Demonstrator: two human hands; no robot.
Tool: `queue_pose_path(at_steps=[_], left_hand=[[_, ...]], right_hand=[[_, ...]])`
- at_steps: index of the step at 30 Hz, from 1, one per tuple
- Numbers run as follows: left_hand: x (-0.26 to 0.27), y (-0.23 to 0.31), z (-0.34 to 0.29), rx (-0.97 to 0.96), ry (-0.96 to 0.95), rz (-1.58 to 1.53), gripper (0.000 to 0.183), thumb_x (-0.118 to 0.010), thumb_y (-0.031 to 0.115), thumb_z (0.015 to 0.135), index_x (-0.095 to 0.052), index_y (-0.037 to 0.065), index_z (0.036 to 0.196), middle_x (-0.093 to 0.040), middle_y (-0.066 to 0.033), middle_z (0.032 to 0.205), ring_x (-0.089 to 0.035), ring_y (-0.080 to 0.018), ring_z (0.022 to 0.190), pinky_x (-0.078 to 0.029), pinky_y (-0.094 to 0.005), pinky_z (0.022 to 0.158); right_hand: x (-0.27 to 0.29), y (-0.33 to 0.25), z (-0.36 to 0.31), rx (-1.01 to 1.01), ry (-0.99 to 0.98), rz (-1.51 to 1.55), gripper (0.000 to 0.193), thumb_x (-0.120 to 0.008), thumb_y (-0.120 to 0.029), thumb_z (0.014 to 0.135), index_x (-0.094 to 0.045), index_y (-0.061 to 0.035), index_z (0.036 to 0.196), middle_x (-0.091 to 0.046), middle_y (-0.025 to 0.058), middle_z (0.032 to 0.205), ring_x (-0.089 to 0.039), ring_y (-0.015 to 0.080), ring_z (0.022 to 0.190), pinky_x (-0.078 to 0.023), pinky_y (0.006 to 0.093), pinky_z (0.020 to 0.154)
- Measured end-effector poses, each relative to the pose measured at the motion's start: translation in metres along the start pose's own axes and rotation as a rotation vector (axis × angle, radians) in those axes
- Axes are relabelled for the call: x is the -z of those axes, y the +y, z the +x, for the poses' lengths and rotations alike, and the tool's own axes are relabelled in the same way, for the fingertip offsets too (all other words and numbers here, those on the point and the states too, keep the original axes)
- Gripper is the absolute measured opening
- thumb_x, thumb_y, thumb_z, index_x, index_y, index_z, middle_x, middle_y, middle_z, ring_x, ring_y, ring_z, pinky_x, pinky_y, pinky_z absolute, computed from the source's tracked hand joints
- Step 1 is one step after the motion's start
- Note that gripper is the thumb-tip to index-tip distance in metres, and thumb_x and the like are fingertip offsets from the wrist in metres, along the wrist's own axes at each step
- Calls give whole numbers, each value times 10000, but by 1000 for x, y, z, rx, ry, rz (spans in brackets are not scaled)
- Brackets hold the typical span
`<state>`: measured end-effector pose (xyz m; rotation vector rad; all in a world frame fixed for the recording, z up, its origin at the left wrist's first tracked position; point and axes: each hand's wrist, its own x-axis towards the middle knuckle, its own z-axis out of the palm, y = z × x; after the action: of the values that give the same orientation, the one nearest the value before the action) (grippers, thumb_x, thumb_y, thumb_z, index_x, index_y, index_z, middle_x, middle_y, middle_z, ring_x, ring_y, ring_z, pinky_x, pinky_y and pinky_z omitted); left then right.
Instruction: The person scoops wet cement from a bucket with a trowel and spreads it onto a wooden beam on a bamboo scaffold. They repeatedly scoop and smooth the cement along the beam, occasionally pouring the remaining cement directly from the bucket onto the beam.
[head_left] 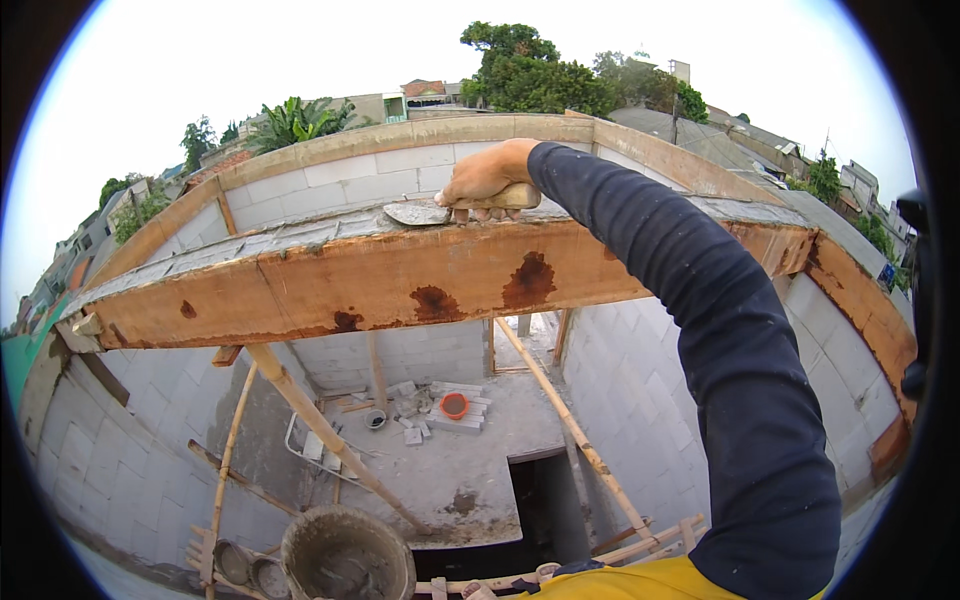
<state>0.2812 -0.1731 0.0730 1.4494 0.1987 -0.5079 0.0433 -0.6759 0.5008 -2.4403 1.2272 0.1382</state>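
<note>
My right hand [487,176], at the end of a dark-sleeved arm, is closed around the wooden handle [514,197] of a trowel. The trowel's grey metal blade [418,213] points left and lies flat at the near edge of the grey mortar or concrete [330,229] along the top of a beam. A brown formwork board [390,280] with dark wet-looking stains faces me below it. My fingers curl under the handle close to the board's top edge. My left hand does not show.
Below stand a mortar-coated bucket [300,540], bamboo poles [325,430] and scaffold rails. An orange bucket [454,405] and pale blocks [462,422] lie on the lower floor, near a dark opening [545,500]. Light block walls [640,400] enclose the space; rooftops and trees lie beyond.
</note>
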Motion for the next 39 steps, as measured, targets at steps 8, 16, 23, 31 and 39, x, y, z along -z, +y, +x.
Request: queue_pose_path(at_steps=[8,16,23,31,39], left_hand=[[2,10,25,50,-58,-129,224,-614,-34,668,-597,7,888,-595,-71,956,-566,-221,886,-468,-354,801],[-4,21,54,50,-78,-143,243,-602,-79,664,-590,11,890,-588,-68,940,-573,-223,894,-475,-348,794],[-2,22,61,-8,-101,-24,152,-607,-19,703,-595,13,851,-576,-73,935,-575,-236,897,-481,-378,816],[17,9,105,74,-147,-154,137,-595,8,714,-613,-6,849,-622,-107,994,-595,-259,949,-483,-379,861],[10,28,97,-11,-128,-69,152,-603,8,699,-618,-13,848,-627,-108,970,-593,-261,944,-486,-395,847]], right_hand=[[5,24,-62,-418,208,-336,528,-499,-486,1058,-673,-25,870,-587,86,704,-563,238,606,-462,412,596],[13,4,-31,-365,280,-539,514,-560,-450,1037,-724,17,898,-691,139,766,-665,256,646,-528,430,590],[15,-14,-30,-188,369,-385,507,-520,-476,1054,-715,-15,979,-619,83,698,-631,237,619,-517,417,601],[-3,5,-34,-372,260,-357,508,-542,-461,1039,-699,3,903,-662,107,718,-629,248,642,-501,413,627],[4,45,-78,-431,384,-34,506,-489,-464,1070,-672,-2,976,-555,85,682,-539,224,568,-443,413,521]])
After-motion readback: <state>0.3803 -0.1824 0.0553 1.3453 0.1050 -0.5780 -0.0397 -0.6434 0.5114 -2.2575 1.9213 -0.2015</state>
